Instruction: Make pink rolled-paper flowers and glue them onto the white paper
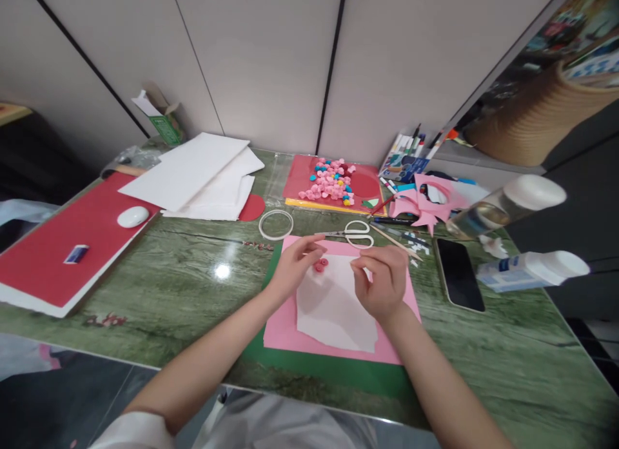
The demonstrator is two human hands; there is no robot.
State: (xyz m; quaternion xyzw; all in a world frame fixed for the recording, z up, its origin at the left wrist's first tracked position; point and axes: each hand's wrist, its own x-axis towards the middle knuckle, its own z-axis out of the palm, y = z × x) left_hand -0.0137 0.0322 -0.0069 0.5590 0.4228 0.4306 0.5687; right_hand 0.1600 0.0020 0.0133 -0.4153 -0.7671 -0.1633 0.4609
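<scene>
A sheet of white paper [333, 313] with an uneven lower edge lies on pink paper [283, 326], which rests on a green sheet [329, 375]. Small red coiled pieces [320, 266] sit near the white sheet's upper left corner. My left hand [296, 263] is beside them, fingers stretched out and a little apart, with nothing visible in them. Over the right part of the white paper, my right hand [381, 278] has thumb and fingertips pinched together; whatever they hold is too small to make out. White-handled scissors [355, 234] lie just beyond both hands.
Pink and blue paper bits [331, 181] are heaped on a red sheet at the back. To the right are a phone [459, 275], a white-capped bottle [532, 270] and pink scraps [430, 200]. White sheets [188, 168] and a tape ring [276, 224] lie left.
</scene>
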